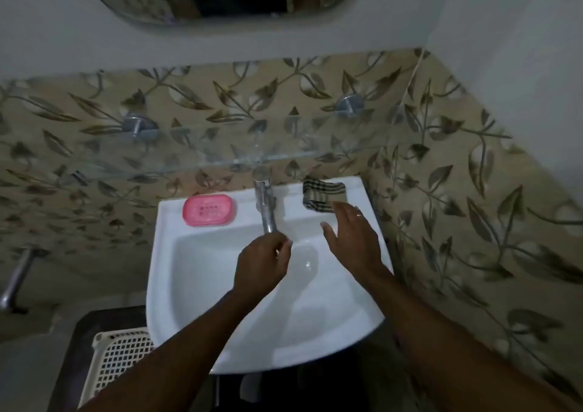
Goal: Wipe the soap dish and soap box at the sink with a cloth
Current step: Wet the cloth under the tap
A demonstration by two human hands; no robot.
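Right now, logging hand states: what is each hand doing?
Left hand: curled under the tap, grip cannot be told.
Right hand: open, holding nothing, by the cloth.

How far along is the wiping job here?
No wiping seems started. The pink soap box sits untouched on the rim of the sink. In hand: the right hand, open, reaches for the striped cloth; the left hand curls under the tap. Left: all the wiping.

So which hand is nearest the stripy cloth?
The right hand, open, fingertips by the striped cloth; the left hand is curled below the tap.
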